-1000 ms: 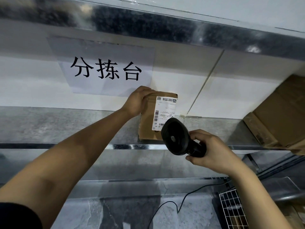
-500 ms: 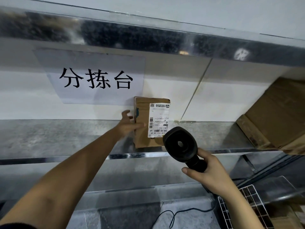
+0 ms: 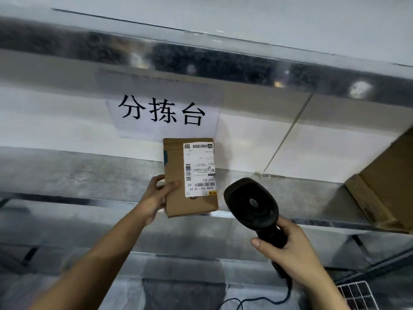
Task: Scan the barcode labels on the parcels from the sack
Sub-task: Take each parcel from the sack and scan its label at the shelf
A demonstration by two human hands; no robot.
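Head view: left hand grips parcel; right hand clasps scanner.

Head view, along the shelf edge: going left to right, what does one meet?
Left hand gripping the parcel's left edge → cardboard parcel → its white barcode label → black scanner → right hand holding the scanner's handle → large cardboard box at far right.

Light: dim and grey, even.
Glare: bright spots on the metal beam.
Blur: soft at the edges.
Distortion: straight lines bend outward.
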